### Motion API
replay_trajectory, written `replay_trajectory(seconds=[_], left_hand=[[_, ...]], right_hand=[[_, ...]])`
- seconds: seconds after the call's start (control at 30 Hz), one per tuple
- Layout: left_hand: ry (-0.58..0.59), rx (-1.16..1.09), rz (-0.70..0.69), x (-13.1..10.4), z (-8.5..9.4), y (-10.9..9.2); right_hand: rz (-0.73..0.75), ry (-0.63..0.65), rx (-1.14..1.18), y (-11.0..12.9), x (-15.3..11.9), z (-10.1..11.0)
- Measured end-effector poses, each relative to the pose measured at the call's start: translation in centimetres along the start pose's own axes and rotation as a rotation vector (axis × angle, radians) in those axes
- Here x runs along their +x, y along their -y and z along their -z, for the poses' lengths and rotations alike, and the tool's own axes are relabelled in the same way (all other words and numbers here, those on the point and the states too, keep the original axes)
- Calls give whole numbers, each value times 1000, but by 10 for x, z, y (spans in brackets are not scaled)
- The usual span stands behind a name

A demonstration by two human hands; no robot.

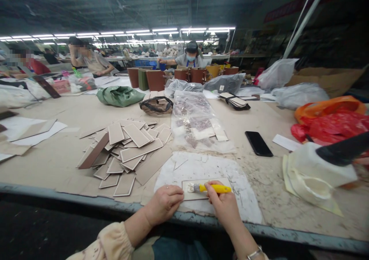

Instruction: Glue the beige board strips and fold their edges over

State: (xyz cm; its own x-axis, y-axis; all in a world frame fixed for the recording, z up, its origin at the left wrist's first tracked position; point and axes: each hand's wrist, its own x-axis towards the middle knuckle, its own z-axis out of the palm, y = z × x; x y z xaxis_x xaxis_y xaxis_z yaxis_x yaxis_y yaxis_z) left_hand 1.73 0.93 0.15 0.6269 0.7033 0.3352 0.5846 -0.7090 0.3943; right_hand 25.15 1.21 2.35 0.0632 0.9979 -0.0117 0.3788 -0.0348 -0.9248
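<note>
In my right hand (223,202) is a paintbrush (216,188) with a yellow handle, gripped between thumb and fingers. Its pale bristles, pointing left, rest on a flat rectangular panel (223,181) with a thin dark edge. My left hand (167,203) has its fingers curled together at the panel's left end, holding it; the fingertips are partly hidden. Under the panel lies a white sheet (242,198) with dark smears. Left of it is a loose heap of similar beige panels (141,152) with pale borders, one brown strip (95,150) on top.
A white plastic container (323,164) with a dark object across it stands right, near a black phone (258,143) and red plastic bags (334,125). Clear plastic (198,118) covers pieces ahead. A green bag (119,95) lies farther back. A co-worker (190,56) sits behind brown bags (155,80).
</note>
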Motion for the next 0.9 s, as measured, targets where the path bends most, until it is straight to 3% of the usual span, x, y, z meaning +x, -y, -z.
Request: replay_trajectory(seconds=[0.4,0.7,0.8,0.9], left_hand=[[-73,11,-46,1,-2,1],[-83,-8,-50,3,-1,0],[-86,-16,-42,3,-1,-1],[-77,-25,-34,4,0,-1]], right_hand=[[129,-220,-407,-28,6,53],[326,-399,-725,-33,3,71],[275,-418,-652,-26,-1,76],[120,-339,-364,-9,-7,68]])
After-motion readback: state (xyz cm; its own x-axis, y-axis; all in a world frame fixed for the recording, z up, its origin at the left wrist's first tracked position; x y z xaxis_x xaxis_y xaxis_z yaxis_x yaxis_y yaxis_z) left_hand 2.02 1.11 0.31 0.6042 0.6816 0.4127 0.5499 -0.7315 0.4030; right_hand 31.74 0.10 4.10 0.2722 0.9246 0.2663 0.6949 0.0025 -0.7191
